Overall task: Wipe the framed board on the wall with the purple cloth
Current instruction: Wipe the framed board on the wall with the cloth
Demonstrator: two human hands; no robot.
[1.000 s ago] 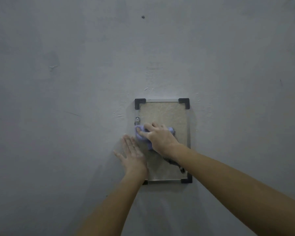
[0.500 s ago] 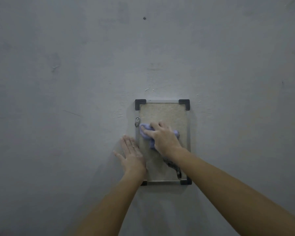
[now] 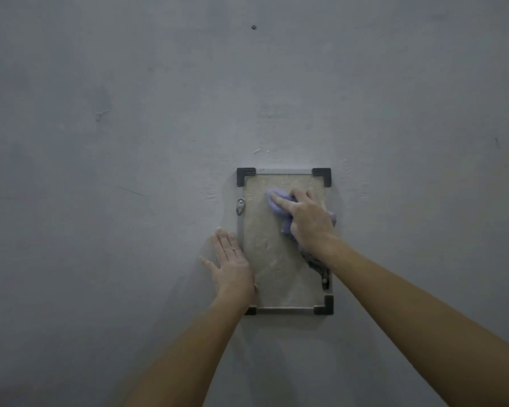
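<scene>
My two bare forearms reach up from the bottom edge toward the wall, and nearest along them comes my left hand point(image 3: 232, 265), spread flat with the fingers together and the thumb angled out, gripping nothing, its palm pressed on the grey painted wall point(image 3: 130, 142) right at the left edge of the board and overlapping the lower part of that edge. A little further up, my right hand point(image 3: 304, 217) lies on the upper right part of the board with the fingers curled over the crumpled purple cloth point(image 3: 276, 205), the index finger stretched out along the top of it; the cloth is bunched under my palm and pressed against the board's surface, poking out to the left of my fingers and a bit past the right frame edge. The small rectangular beige board with a thin metal frame and black plastic corner caps point(image 3: 274, 268) hangs upright on the wall, taller than wide. A small silver metal hanger tab point(image 3: 240, 205) sits on its left frame edge, above my left hand. Near the lower right, just below my right wrist, a dark ragged patch point(image 3: 318, 265) marks the board's surface. I can read no writing or labels on the board or the wall. Furthest up, a small dark screw hole point(image 3: 253, 27) dots the wall well above the board
</scene>
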